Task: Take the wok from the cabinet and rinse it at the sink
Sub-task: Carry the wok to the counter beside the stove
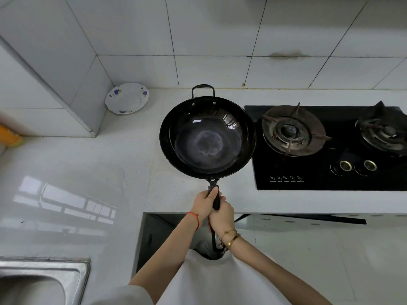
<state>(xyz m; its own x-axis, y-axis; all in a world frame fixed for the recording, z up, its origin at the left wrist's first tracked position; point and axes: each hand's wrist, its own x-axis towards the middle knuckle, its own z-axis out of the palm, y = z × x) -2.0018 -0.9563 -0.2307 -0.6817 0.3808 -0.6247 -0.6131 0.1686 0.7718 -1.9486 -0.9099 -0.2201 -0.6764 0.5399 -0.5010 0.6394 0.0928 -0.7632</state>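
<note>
A black wok [207,135] with a long handle and a small loop handle at its far side hangs level over the white counter [110,172], just left of the stove. My left hand [206,202] grips the long handle near the bowl. My right hand [221,216] grips the same handle just behind it. The wok's inside looks bare, with a dull grey patch in the middle. The steel sink [44,280] shows at the bottom left corner, well away from the wok. Below the counter edge an open dark cabinet [158,234] is seen.
A black two-burner gas stove [330,150] is set into the counter on the right. A white plate with blue flowers [127,98] leans in the back corner. An orange object [8,137] sits at the left edge. Tiled walls stand behind.
</note>
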